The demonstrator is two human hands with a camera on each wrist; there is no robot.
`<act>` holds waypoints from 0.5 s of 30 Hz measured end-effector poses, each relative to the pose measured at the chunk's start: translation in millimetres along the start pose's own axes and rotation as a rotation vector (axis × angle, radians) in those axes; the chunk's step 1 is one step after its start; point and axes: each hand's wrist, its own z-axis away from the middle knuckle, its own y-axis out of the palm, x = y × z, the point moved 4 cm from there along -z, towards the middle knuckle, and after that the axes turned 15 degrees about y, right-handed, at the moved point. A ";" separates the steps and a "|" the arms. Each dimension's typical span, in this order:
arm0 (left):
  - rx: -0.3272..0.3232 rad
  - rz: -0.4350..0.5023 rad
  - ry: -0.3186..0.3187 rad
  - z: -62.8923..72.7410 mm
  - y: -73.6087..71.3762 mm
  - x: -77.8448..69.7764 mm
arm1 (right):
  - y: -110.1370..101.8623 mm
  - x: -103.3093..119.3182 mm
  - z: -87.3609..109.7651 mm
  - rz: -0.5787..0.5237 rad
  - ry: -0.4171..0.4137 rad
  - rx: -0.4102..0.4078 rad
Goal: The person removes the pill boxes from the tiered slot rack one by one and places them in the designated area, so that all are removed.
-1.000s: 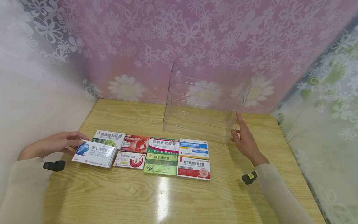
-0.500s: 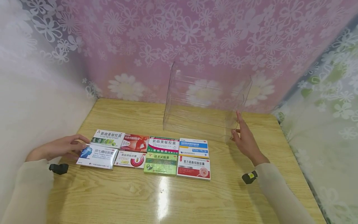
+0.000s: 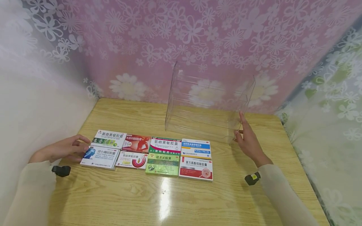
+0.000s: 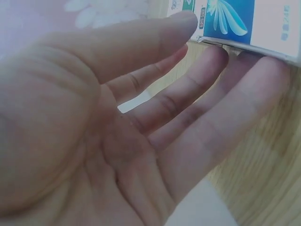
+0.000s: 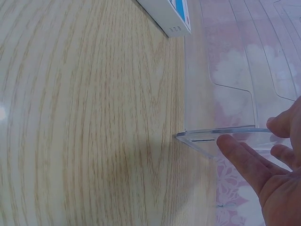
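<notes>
At the left end of the near row lies a white medicine box with a blue head picture. My left hand is beside its left edge. In the left wrist view, relaxed fingers reach to the edge of that box, and the thumb tip overlaps its corner. A clear plastic tiered display rack stands behind the boxes. My right hand holds the rack's right side panel. The right wrist view shows this panel between thumb and fingers.
Several other medicine boxes lie flat in two rows, among them a green one, a red one and a blue-and-white one. The wooden table meets a pink flowered curtain at the back.
The white box with the blue head picture has come down and right, from tilted over its neighbours to flat at the row's left end. My left hand moved right with it. The right hand stays put.
</notes>
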 end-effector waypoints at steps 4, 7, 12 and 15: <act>-0.015 0.002 -0.007 -0.5 0.1 0.2 | -0.1 -0.3 0.8 -0.003 -0.003 -0.002; -0.022 0.000 -0.013 -1.1 -0.4 1.1 | 0.1 -0.1 0.7 -0.007 0.000 0.001; -0.031 -0.025 -0.032 -2.0 -2.8 4.2 | 0.5 -0.9 -0.3 -0.040 0.031 0.015; -0.039 -0.153 -0.045 -3.2 -8.0 2.4 | -0.4 -3.0 -0.7 -0.065 0.057 0.032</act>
